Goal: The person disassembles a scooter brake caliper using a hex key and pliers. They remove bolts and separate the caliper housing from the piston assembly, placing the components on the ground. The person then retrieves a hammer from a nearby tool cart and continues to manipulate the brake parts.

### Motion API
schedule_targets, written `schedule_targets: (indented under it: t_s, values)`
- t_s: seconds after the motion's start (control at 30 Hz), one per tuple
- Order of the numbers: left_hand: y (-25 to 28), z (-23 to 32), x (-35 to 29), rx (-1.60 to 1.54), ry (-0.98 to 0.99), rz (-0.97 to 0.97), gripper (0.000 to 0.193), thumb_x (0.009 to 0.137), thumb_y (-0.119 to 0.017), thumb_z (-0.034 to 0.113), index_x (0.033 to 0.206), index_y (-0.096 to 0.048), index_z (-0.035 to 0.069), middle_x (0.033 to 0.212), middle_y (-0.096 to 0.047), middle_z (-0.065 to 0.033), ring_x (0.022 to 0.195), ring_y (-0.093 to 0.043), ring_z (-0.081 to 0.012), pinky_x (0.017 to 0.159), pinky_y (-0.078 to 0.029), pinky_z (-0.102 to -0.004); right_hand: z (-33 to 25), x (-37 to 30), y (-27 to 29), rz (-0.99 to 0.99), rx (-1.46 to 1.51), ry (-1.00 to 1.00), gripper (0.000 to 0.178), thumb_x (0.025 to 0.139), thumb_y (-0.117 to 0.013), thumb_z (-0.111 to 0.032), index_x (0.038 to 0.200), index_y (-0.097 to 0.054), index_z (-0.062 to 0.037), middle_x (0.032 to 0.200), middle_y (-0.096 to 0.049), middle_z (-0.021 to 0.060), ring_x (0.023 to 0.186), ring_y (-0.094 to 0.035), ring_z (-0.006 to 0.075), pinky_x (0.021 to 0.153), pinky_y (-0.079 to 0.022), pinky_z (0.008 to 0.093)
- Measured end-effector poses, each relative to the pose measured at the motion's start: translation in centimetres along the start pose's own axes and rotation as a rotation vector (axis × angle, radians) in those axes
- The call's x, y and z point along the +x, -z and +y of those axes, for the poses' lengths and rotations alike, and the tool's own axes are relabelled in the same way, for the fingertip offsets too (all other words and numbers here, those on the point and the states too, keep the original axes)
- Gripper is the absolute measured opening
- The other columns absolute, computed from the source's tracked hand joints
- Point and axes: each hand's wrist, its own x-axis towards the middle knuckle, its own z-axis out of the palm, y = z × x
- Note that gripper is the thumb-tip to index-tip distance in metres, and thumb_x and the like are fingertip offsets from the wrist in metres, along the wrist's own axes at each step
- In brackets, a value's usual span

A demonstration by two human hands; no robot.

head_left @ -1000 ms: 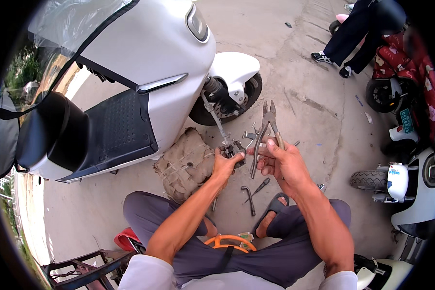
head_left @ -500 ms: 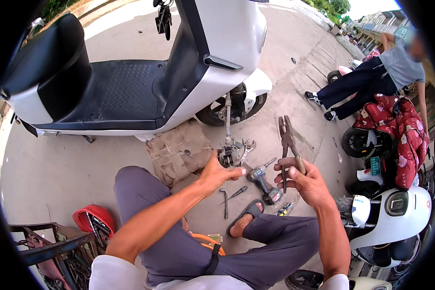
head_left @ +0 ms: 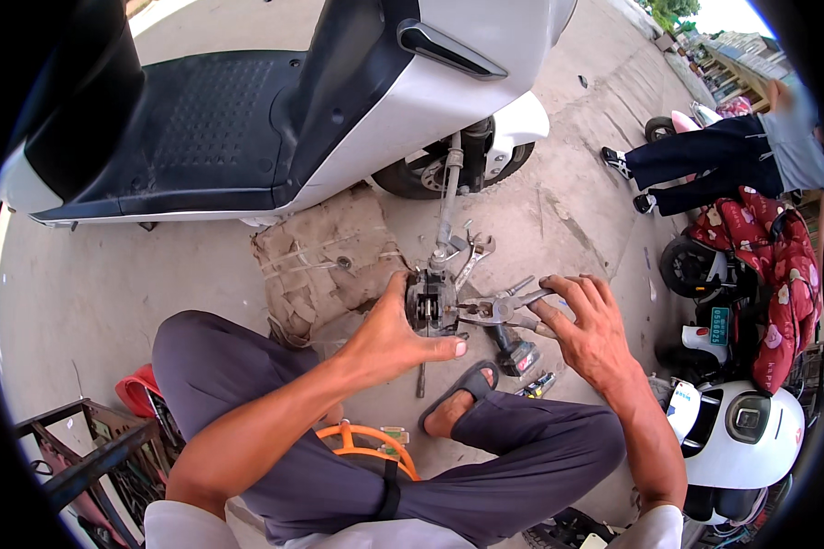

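Observation:
A dark metal brake caliper sits at the lower end of a greyish rod that runs down from the scooter's front wheel. My left hand grips the caliper from its left side, thumb stretched out below it and the other fingers mostly hidden. In my right hand is a pair of pliers, held by the handles. The pliers lie nearly level, their jaws at the caliper's right side; whether they bite on anything is too small to tell.
The white and black scooter stands ahead. Flattened cardboard lies under its edge. A wrench, a cordless drill and a thin metal rod are on the ground. A person stands at right beside parked scooters.
My right hand has brought the pliers down and left, from upright in the air to the caliper. My left hand stays on the caliper. The view has tilted and come closer.

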Motion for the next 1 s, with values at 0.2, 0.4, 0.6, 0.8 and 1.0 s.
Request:
schedule_targets:
  t_s: [0.2,0.4,0.6,0.8,1.0]
  values:
    - [0.0,0.0,0.0,0.035,0.016,-0.015,0.1,0.069,-0.091,0.038,0.136,-0.035,-0.011,0.122,-0.057,-0.0237,0.117,-0.057,-0.0288,0.105,-0.043,-0.0371,1.4,0.6,-0.5,-0.01,-0.002,0.058,0.04,0.075,-0.067,-0.008,0.114,-0.066,-0.0148,0.121,-0.059,0.0081,0.104,-0.059,0.0265,0.09,-0.045,0.0428]
    - [0.1,0.7,-0.1,-0.021,0.052,-0.047,0.104,0.069,-0.092,0.032,0.142,-0.032,-0.01,0.131,-0.052,-0.0201,0.126,-0.049,-0.0263,0.112,-0.036,-0.0362,1.8,0.4,-0.3,-0.021,-0.04,0.086,0.032,0.079,-0.069,-0.018,0.11,-0.065,-0.0147,0.121,-0.059,0.0078,0.102,-0.059,0.0261,0.087,-0.046,0.0412]
    - [0.1,0.6,-0.2,-0.011,0.073,-0.054,0.103,0.069,-0.092,0.033,0.141,-0.033,-0.009,0.129,-0.052,-0.0205,0.125,-0.05,-0.0267,0.111,-0.037,-0.0361,2.0,0.6,-0.3,0.004,-0.042,0.105,0.031,0.079,-0.07,-0.024,0.109,-0.065,-0.0153,0.12,-0.059,0.008,0.102,-0.059,0.0263,0.086,-0.046,0.041]
    - [0.2,1.2,-0.3,0.02,0.079,-0.045,0.104,0.068,-0.091,0.039,0.14,-0.034,-0.009,0.129,-0.052,-0.0232,0.125,-0.05,-0.0291,0.11,-0.037,-0.0374,2.0,0.7,-0.3,0.003,-0.05,0.099,0.034,0.076,-0.067,-0.011,0.109,-0.066,-0.0143,0.12,-0.06,0.0087,0.102,-0.06,0.0272,0.087,-0.047,0.0418]
    - [0.2,1.3,-0.4,0.026,0.054,-0.041,0.103,0.067,-0.091,0.04,0.138,-0.035,-0.009,0.126,-0.054,-0.0236,0.123,-0.052,-0.0297,0.109,-0.038,-0.0379,2.4,0.9,-0.3,0.001,-0.053,0.099,0.034,0.075,-0.067,-0.011,0.109,-0.065,-0.0145,0.119,-0.06,0.009,0.102,-0.06,0.0278,0.087,-0.047,0.042]
